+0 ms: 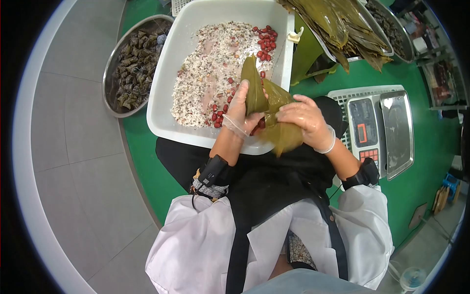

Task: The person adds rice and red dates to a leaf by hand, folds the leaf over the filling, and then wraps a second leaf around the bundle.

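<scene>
Both of my hands wear clear plastic gloves and hold long green-brown leaves (278,100) over the near edge of a white tub (155,115). My left hand (237,108) is closed on the leaves from the left, the thumb underneath. My right hand (306,120) has its fingers curled over the leaves on the right, and their lower end is blurred. In the tub lies a rice and bean mix (196,83), with red dates (264,44) at the far right and more beside my left hand. What lies inside the leaves is mostly hidden.
Left of the tub stands a metal bowl (108,93) of wrapped leaf dumplings (134,68). At the upper right, a tray holds stacked leaves (338,24), with another metal bowl (407,46) behind. A digital scale (363,122) with a metal pan (397,132) sits to my right.
</scene>
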Demonstrator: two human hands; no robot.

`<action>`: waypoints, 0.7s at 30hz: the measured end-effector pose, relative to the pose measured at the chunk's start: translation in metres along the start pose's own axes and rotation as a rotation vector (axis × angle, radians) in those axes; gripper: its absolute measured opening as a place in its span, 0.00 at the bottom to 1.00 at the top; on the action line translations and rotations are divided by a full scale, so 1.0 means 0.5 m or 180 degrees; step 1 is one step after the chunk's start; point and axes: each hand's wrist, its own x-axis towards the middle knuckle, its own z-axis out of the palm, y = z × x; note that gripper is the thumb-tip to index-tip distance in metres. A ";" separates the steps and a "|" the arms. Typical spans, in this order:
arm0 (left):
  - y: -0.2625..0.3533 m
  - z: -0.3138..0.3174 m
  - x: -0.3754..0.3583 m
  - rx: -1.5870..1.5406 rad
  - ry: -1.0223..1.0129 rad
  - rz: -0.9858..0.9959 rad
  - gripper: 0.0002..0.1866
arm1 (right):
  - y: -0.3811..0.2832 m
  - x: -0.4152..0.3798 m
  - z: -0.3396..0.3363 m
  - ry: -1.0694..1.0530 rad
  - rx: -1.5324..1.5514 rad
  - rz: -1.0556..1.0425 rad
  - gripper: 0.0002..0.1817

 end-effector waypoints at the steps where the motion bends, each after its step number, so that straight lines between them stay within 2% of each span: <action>1: -0.001 0.001 0.002 -0.0002 0.0001 -0.0003 0.16 | 0.000 -0.008 0.013 0.0013 0.0008 -0.0070 0.18; 3: -0.003 0.006 0.005 -0.0097 0.0263 0.0074 0.15 | -0.005 -0.017 0.019 -0.0125 -0.0055 -0.0094 0.18; 5: -0.006 -0.002 0.010 -0.0082 0.0238 0.0116 0.18 | -0.011 -0.020 0.018 -0.0335 -0.0125 -0.0128 0.18; 9: -0.009 -0.003 0.011 -0.0116 0.0295 0.0175 0.21 | -0.010 -0.015 0.015 -0.0277 -0.0193 -0.0197 0.16; 11: -0.005 -0.007 0.011 -0.0122 0.0382 0.0170 0.19 | -0.005 -0.017 0.006 -0.0059 0.0619 0.0348 0.14; 12: -0.003 -0.009 0.010 -0.0134 0.0473 0.0168 0.17 | -0.017 -0.003 -0.006 0.0251 0.0562 0.0473 0.09; 14: 0.006 0.001 0.000 -0.0117 0.0513 0.0212 0.17 | -0.053 0.024 -0.042 0.0324 0.1747 0.2603 0.09; 15: 0.011 0.008 -0.005 -0.0102 0.0556 0.0259 0.17 | -0.059 0.036 -0.050 0.0872 0.2894 0.2397 0.14; 16: 0.015 0.012 -0.010 -0.0094 0.0545 0.0260 0.17 | -0.055 0.048 -0.046 0.1233 0.3703 0.2472 0.17; 19: 0.025 0.025 -0.022 -0.0067 0.0289 0.0372 0.21 | -0.026 0.059 -0.053 0.0844 0.3741 0.2698 0.19; 21: 0.029 0.031 -0.027 -0.0178 -0.0028 0.0242 0.21 | -0.007 0.059 -0.036 0.0639 0.3185 0.3014 0.21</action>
